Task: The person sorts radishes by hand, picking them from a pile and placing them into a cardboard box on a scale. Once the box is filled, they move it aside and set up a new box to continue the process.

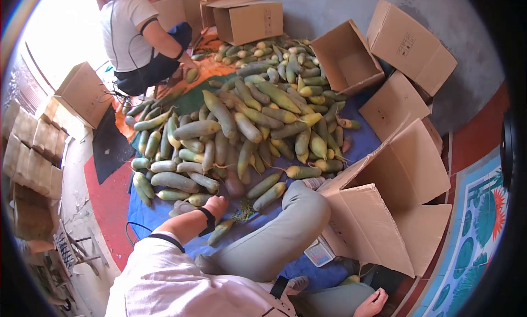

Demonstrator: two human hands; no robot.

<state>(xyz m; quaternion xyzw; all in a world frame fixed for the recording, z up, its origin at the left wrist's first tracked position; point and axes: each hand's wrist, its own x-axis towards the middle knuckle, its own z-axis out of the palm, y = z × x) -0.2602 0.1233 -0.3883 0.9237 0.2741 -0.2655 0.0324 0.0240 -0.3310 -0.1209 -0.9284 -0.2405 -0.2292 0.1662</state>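
My left hand (217, 205) reaches to the near edge of a large pile of green radishes (222, 114). Its fingers are bent down and look closed; what they hold, if anything, is hidden. A radish (198, 200) lies right beside that hand. Just to its right is a small tuft of green leaves (243, 211), and a single radish (221, 232) lies below it. My right hand (373, 305) is at the lower right by my knee, with its fingers loosely curled, a gap at the thumb and nothing visible in it.
An open cardboard box (379, 218) stands to my right, beside a scale (319, 253) with a display. More boxes (411, 45) lean by the grey wall. Another person (132, 40) squats at the far left, a hand on a radish. A blue sheet (144, 214) lies under the pile.
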